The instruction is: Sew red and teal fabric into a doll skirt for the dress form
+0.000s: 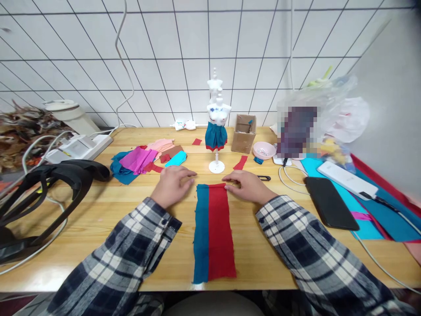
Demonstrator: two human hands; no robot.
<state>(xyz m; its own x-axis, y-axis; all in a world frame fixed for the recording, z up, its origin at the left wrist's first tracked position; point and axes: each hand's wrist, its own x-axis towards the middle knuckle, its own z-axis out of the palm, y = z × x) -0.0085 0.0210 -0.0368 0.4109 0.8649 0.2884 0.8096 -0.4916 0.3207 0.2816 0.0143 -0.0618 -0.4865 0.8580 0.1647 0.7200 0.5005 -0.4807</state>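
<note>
A long strip of fabric, blue on the left and red on the right (221, 232), lies lengthwise on the wooden table. My right hand (245, 185) touches its upper right corner, fingers loosely spread and not gripping. Just left of the strip's top end, my left hand (173, 184) rests on the table with its fingers apart, holding nothing. Beyond the hands stands a small white mannequin (219, 115) on a round base, dressed in a blue skirt with a red hem (216, 135).
Fabric scraps (140, 160) lie at the back left, near a black headset strap (75, 188). A cardboard box (244, 134), a pink bowl (264, 150) and small black snips (264, 178) are right of the mannequin. A black phone (330, 202) and white power bank (347, 180) lie farther right.
</note>
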